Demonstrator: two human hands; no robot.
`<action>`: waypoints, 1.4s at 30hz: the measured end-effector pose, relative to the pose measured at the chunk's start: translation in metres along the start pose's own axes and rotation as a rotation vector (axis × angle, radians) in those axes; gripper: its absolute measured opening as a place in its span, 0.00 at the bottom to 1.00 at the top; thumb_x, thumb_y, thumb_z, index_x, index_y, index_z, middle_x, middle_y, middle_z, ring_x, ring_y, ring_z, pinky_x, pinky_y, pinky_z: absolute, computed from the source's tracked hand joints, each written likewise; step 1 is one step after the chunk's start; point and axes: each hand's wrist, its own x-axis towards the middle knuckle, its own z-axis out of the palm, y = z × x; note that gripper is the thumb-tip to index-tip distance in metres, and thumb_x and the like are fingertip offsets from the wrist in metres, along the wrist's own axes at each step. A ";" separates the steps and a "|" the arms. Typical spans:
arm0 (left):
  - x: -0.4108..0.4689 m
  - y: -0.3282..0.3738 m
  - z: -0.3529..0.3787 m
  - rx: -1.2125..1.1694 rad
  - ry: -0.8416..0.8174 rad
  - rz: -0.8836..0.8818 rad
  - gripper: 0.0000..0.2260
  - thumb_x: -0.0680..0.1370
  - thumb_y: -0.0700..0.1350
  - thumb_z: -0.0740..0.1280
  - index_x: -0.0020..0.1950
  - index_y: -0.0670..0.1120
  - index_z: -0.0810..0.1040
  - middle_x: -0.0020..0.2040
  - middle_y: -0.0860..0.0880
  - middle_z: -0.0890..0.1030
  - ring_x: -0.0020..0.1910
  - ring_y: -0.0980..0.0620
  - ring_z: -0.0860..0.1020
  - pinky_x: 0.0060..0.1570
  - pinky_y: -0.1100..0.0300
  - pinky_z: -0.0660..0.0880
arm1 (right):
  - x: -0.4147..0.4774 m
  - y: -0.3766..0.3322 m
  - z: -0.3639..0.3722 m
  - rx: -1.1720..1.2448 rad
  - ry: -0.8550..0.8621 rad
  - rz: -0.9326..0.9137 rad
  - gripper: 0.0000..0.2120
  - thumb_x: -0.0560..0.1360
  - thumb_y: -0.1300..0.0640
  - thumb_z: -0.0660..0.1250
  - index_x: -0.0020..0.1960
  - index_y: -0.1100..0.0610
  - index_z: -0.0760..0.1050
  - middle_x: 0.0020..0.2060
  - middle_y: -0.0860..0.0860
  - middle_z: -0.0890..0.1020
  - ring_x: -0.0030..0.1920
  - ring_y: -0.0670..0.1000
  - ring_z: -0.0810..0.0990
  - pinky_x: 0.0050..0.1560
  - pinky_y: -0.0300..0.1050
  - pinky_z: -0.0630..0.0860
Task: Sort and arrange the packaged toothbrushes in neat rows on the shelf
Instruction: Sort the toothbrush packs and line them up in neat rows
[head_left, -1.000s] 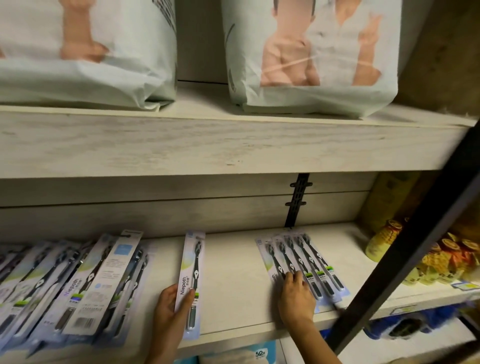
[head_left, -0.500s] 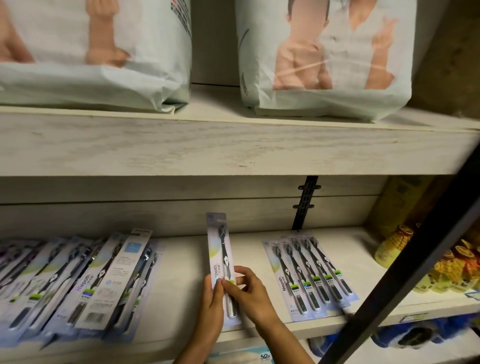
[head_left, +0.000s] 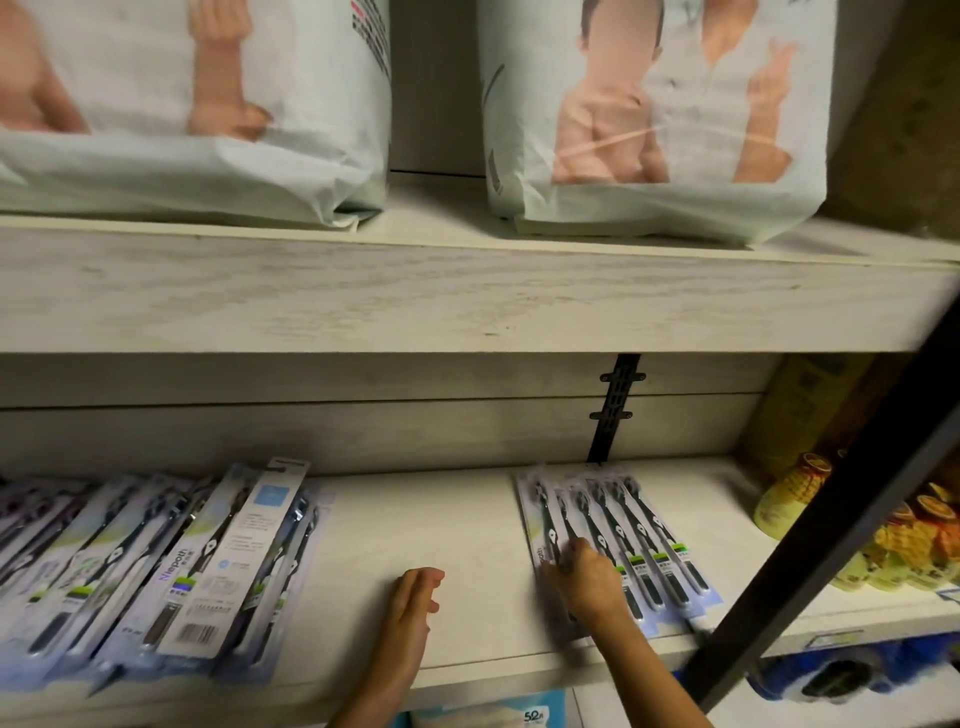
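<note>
The right hand (head_left: 587, 579) is pinching the leftmost packaged toothbrush (head_left: 543, 512) of the neat row (head_left: 649, 535), which is lying under and just beyond it on the shelf (head_left: 467, 519). Near its left, the left hand (head_left: 410, 608) is staying released, fingers relaxed, over the shelf board. Well to that hand's left, a loose pile (head_left: 156, 561) of packs is lying slanted and overlapping.

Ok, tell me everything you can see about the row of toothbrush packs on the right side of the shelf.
The row of toothbrush packs is five or six flat, overlapping packs, pale card under clear plastic, each with a dark brush and a green label low on the handle. Heads point to the back of the shelf, leaning slightly left. The right hand lies on the leftmost pack; its grip is unclear.
</note>
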 end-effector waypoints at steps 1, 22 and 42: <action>-0.001 0.000 0.000 0.005 -0.006 0.000 0.11 0.73 0.52 0.59 0.46 0.46 0.74 0.49 0.48 0.75 0.41 0.53 0.71 0.40 0.61 0.66 | 0.001 0.002 0.002 -0.030 0.001 -0.015 0.13 0.76 0.49 0.65 0.56 0.57 0.72 0.50 0.54 0.81 0.50 0.50 0.80 0.52 0.42 0.78; -0.017 -0.011 -0.034 0.135 0.077 -0.035 0.04 0.78 0.40 0.62 0.45 0.47 0.75 0.45 0.45 0.76 0.39 0.52 0.73 0.36 0.64 0.68 | -0.025 -0.006 0.003 -0.182 0.055 -0.034 0.19 0.78 0.53 0.61 0.67 0.57 0.63 0.65 0.57 0.65 0.57 0.55 0.77 0.56 0.45 0.76; 0.018 0.024 -0.179 1.458 0.404 0.144 0.26 0.78 0.58 0.57 0.70 0.45 0.62 0.67 0.46 0.68 0.66 0.49 0.66 0.64 0.58 0.65 | -0.105 -0.148 0.066 0.162 -0.182 -0.442 0.14 0.75 0.49 0.65 0.60 0.45 0.71 0.50 0.44 0.69 0.37 0.36 0.75 0.46 0.34 0.67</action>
